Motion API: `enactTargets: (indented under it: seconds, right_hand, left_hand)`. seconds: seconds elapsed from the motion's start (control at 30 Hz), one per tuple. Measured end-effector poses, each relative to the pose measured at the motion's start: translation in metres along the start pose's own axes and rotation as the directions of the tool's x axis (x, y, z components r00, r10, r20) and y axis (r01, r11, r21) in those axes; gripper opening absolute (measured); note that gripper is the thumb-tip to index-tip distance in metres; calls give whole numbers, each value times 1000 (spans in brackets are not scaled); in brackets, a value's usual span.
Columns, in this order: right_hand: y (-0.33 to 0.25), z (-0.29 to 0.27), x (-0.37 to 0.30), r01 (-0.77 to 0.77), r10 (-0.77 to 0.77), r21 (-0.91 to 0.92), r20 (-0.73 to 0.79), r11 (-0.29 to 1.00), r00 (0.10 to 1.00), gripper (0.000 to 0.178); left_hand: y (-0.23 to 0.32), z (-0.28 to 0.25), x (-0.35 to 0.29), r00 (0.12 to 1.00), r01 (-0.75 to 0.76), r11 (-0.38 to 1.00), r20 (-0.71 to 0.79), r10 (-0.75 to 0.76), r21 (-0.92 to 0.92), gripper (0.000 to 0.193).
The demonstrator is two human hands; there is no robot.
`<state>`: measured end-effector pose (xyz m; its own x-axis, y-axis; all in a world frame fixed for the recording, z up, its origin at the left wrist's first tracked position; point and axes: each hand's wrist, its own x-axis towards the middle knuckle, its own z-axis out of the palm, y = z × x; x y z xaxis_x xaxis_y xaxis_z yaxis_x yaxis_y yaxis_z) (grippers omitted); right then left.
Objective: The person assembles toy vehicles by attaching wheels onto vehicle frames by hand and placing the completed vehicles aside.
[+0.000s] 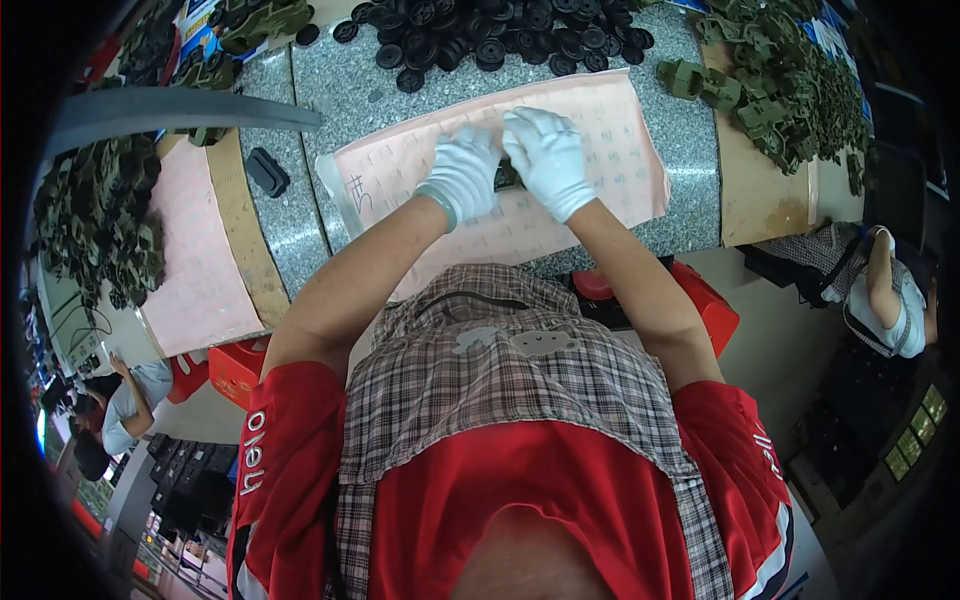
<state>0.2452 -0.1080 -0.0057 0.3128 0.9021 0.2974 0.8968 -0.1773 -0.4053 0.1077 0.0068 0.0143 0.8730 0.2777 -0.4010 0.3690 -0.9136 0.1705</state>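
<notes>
Both of my hands wear white knitted gloves and meet over the pink printed sheet point(380, 165). My left hand point(464, 172) is closed, its curled fingers against one side of a small dark green plastic part point(506, 178). From the other side my right hand point(547, 158) closes on the same part, fingers bent over its far end. Most of the part is hidden under the gloves, so its full shape does not show. Just beyond my fingers lies a wide pile of small black toy wheels point(500, 35).
Green plastic vehicle parts point(790, 95) are heaped at the right, and camouflage-patterned pieces point(100, 215) at the left. A black oblong part point(267, 172) rests on the grey speckled table point(690, 200). A grey bar point(190, 108) reaches in from the left. Other people sit at both sides.
</notes>
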Motion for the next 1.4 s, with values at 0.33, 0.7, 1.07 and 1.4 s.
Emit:
enactTargets:
  seconds: [0.33,0.7,1.07,1.4]
  right_hand:
    - [5,43,-13,-631,602,-124,-206,766,771,38]
    - [6,7,18,113,-52,-109,457,988,888,55]
    - [-6,35,8,-684,676,-224,-124,695,727,42]
    - [24,-19,-72,-506,643,465,-202,726,738,40]
  left_hand:
    - [-10,23,14,985,-167,947,-93,147,-274,44]
    - [-9,13,20,990,1,935,130,49,-354,45]
    - [-15,25,13,991,-109,939,-106,79,-327,45]
    - [-61,-44,-3,812,234,543,-145,-565,-806,56]
